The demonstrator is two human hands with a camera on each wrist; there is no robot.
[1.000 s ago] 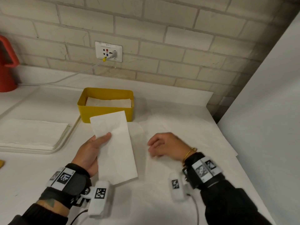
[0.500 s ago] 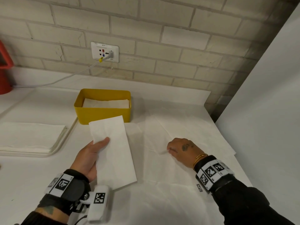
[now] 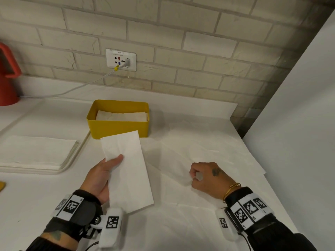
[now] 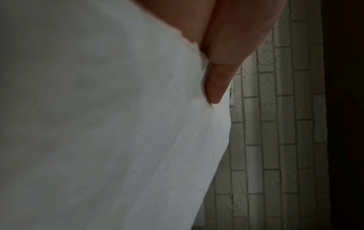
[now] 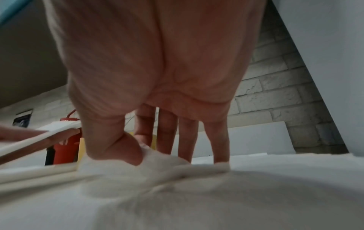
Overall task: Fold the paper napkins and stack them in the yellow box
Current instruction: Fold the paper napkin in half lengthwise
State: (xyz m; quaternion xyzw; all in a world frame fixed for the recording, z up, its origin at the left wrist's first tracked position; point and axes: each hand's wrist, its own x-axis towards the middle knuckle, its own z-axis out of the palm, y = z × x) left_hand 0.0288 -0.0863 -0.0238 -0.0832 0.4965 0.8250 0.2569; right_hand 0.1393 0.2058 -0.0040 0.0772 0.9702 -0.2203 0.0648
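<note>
— Two hands low in the head view, then. What has the left hand [image 3: 101, 175] got?

— It grips a folded napkin [image 3: 127, 171], a long white rectangle held above the counter left of centre, thumb on top and the other fingers hidden beneath. In the left wrist view the thumb [image 4: 218, 80] presses on the paper.

— And the right hand [image 3: 205, 178]?

— Right of centre, knuckles up, fingers curled down onto an unfolded napkin [image 3: 190, 153] spread flat on the counter [image 3: 27, 205]. From the right wrist view the thumb [image 5: 116, 149] and forefinger pinch a small ridge of that sheet; the other fingertips touch the paper.

— Further up the frame?

— At centre left, a tray [image 3: 72, 160] bearing a flat pile of white napkins [image 3: 36, 151]. Just above the held napkin's top edge stands the yellow box [image 3: 119, 124], with folded napkins already lying inside.

— Beyond that?

— A brick wall [image 3: 199, 42] with a white socket [image 3: 121, 59], a cable [image 3: 81, 86] plugged in and trailing left. A red object [image 3: 7, 78] sits at the left edge.
</note>
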